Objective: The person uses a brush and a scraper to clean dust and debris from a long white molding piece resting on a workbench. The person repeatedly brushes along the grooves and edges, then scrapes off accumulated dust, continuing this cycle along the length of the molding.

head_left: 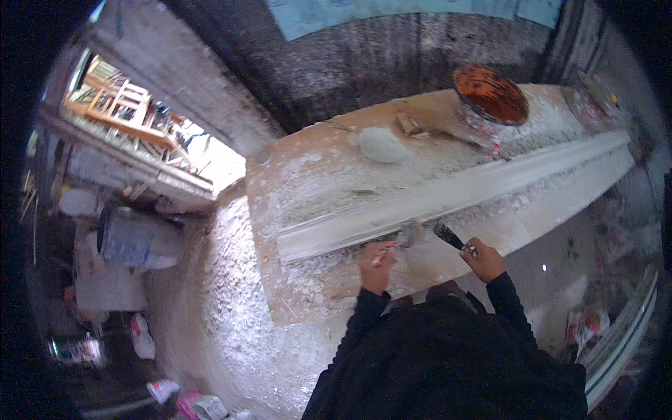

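at table: left hand half-curled, right gripping scraper

They've got on a blk top, broad & loose-looking, v. plain; long dk sleeves, wrinkled, slight navy-ish tint, running approx. to L hand & R hand, both bare.

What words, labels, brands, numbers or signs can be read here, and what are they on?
None can be read.
White-and-red bag, lower left: markings too blurred.
Small white-and-red packet on the floor: too small and blurred.
Red-and-white bag, lower right: too blurred.
Long white strip and dark scraper in the right hand: no lettering visible.
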Demonstrator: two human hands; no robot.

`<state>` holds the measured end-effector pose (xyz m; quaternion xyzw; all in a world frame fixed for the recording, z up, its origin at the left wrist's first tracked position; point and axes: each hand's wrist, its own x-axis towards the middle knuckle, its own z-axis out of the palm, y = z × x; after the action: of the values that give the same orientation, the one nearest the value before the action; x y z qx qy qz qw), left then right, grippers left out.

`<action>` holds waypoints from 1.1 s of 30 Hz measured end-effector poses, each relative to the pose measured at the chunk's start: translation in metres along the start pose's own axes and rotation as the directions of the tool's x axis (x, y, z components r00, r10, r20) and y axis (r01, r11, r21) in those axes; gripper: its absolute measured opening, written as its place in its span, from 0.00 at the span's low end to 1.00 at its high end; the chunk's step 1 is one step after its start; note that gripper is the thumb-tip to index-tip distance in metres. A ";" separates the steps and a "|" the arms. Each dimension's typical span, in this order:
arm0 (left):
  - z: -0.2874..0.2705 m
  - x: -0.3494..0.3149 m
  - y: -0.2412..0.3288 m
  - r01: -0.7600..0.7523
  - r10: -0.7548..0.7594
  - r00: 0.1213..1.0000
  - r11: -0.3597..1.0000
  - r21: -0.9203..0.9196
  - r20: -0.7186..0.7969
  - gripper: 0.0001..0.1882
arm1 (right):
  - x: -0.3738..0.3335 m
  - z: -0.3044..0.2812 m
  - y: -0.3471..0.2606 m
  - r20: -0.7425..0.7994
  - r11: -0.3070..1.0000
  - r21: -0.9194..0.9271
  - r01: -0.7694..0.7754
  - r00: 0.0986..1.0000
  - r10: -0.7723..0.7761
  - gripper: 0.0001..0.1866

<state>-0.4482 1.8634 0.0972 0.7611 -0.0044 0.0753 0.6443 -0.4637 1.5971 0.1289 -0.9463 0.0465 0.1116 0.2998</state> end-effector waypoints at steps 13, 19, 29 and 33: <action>-0.095 -0.053 0.004 0.141 0.050 0.817 0.949 0.283 -0.574 0.07 | -0.059 -0.042 0.101 -0.011 0.995 0.014 -0.094 0.995 0.094 0.19; 0.060 -0.034 0.012 0.099 0.369 0.838 0.622 0.777 -0.402 0.12 | -0.091 -0.094 0.186 -0.003 0.991 0.118 -0.056 0.998 0.057 0.21; 0.281 -0.007 0.058 -0.064 0.412 0.876 0.615 0.786 -0.250 0.12 | -0.207 -0.172 0.370 -0.309 0.887 0.214 -0.408 0.834 0.458 0.18; 0.340 0.000 0.069 -0.100 0.393 0.900 0.610 0.786 -0.190 0.08 | -0.227 -0.194 0.413 -0.300 0.774 0.328 -0.541 0.718 0.629 0.18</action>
<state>-0.4183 1.5181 0.1113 0.9259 0.0335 0.2912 0.2385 -0.7120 1.1522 0.1074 -0.8457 0.4158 0.0032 0.3344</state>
